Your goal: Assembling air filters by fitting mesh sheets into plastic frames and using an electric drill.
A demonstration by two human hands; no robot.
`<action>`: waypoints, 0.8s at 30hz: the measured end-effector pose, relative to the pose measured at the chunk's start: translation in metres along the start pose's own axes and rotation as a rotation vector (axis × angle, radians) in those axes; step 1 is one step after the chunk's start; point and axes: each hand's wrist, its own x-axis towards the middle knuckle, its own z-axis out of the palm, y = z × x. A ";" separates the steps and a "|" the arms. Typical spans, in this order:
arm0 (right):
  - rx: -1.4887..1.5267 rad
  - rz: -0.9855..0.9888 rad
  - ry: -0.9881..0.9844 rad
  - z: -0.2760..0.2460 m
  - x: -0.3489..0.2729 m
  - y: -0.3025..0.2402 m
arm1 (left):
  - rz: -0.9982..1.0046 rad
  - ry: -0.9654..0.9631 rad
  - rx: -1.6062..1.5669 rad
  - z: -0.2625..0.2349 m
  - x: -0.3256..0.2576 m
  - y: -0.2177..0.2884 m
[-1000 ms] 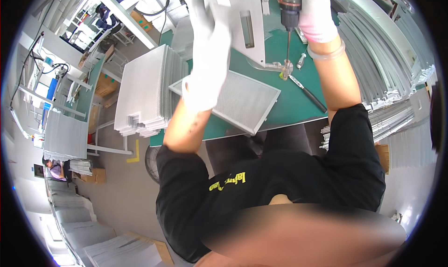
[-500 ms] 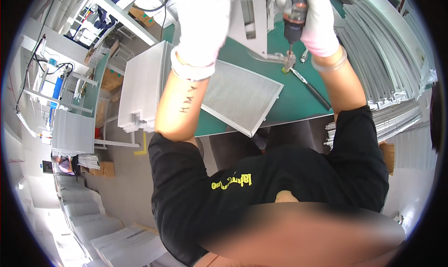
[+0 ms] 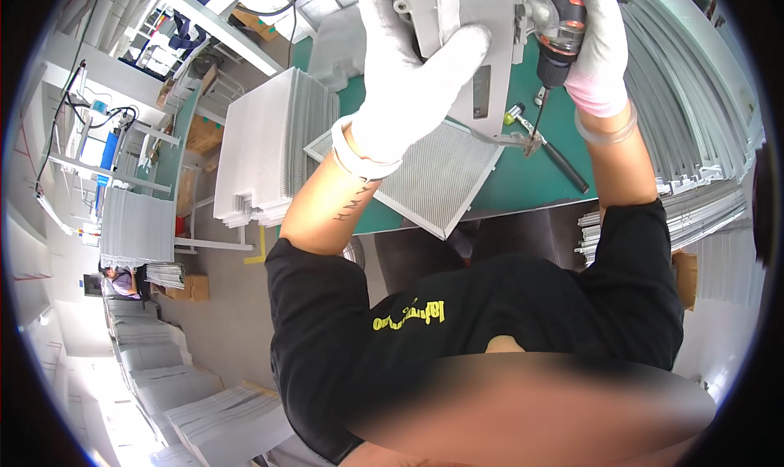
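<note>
Gloved in white, my left hand (image 3: 416, 95) grips a light grey plastic housing (image 3: 500, 14), its thumb laid across the front face. The housing has a slot-shaped window, and a clear bracket (image 3: 510, 140) sticks out at its lower end. My right hand (image 3: 603, 55), also gloved, is wrapped round a black and orange power screwdriver (image 3: 563, 28). Its long bit points down at the end of the clear bracket; whether it touches cannot be made out. Below the housing, a white-framed mesh panel (image 3: 437, 177) lies on the green table (image 3: 523, 185).
A hammer (image 3: 565, 166) with a black handle lies beside the mesh panel. Stacks of white panels (image 3: 265, 144) stand on the left, and many metal-edged frames (image 3: 674, 100) are piled on the right. A person (image 3: 122, 282) is far off at the left.
My left hand and the housing have moved right and nearer, so more of the housing shows. The screwdriver has shifted right, and more of its bit is visible.
</note>
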 end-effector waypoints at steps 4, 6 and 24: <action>-0.396 0.106 0.352 0.032 -0.013 -0.013 | 0.027 -0.023 0.059 0.005 -0.004 0.007; -0.428 0.111 0.359 0.025 -0.019 -0.012 | 0.036 -0.024 0.093 0.005 -0.006 0.007; -0.617 0.049 0.311 -0.001 -0.050 -0.007 | 0.295 0.046 0.277 0.008 -0.037 -0.025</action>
